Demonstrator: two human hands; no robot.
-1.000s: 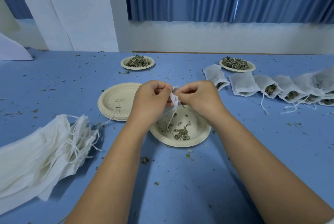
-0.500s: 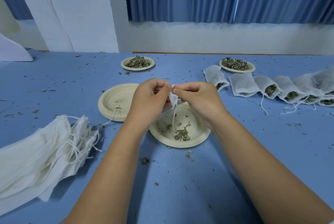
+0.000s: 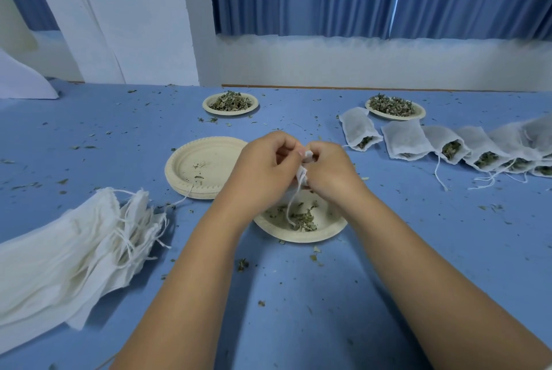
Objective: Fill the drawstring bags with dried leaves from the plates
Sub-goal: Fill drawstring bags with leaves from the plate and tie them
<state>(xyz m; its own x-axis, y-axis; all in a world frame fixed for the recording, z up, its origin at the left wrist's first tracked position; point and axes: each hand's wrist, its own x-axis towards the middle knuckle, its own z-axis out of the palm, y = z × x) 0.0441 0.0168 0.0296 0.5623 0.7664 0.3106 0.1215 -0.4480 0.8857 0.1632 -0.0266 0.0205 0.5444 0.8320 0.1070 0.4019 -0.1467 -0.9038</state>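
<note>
My left hand (image 3: 263, 168) and my right hand (image 3: 330, 169) meet above the near paper plate (image 3: 331, 227) and both pinch the top of a small white drawstring bag (image 3: 303, 169). Most of the bag is hidden between my fingers. Its string hangs down onto the few dried leaves (image 3: 303, 218) left on that plate. Two far plates hold heaps of dried leaves, one at the back middle (image 3: 230, 103) and one at the back right (image 3: 394, 108).
A stack of paper plates (image 3: 200, 166) with only crumbs on top lies left of my hands. A pile of flat white bags (image 3: 68, 250) lies at the near left. A row of bags with leaves in them (image 3: 448, 145) runs along the right. Leaf crumbs litter the blue table (image 3: 298, 310).
My hands have closed in on each other and sunk slightly over the plate, bunching the bag's top between the fingers. The string now dangles into the leaves.
</note>
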